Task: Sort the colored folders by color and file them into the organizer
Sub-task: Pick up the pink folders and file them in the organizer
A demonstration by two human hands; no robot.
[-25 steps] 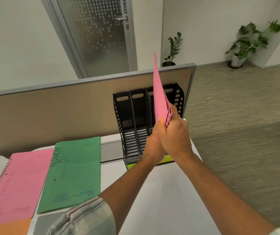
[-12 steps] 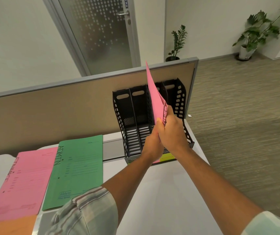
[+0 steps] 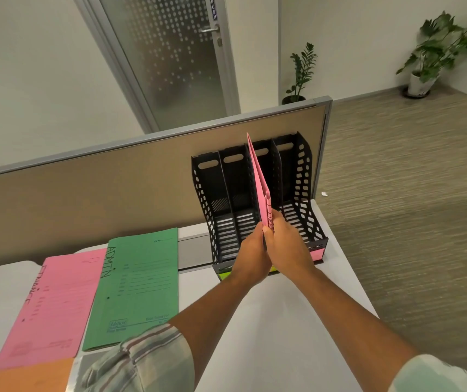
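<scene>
A black slotted organizer (image 3: pixel 306 176) stands at the desk's far right corner against the partition. My left hand (image 3: pixel 250 257) and my right hand (image 3: pixel 289 247) press together on the lower edge of a stack of pink folders (image 3: pixel 260 188). The stack stands upright on edge, inside the organizer's third slot from the left. A pink folder (image 3: pixel 54 306), a green folder (image 3: pixel 139 287) marked ADMIN and an orange folder (image 3: pixel 25 376) lie flat on the desk at the left.
The white desk (image 3: pixel 283 335) ends close to the organizer's right side, with carpet floor beyond. A tan partition (image 3: pixel 99 193) runs along the desk's back edge. Coloured labels (image 3: pixel 318 253) sit on the organizer's front lip. Two potted plants and a frosted door stand behind.
Both hands have lowered the pink folders from above the organizer down into its slot. The flat folders at the left have not moved.
</scene>
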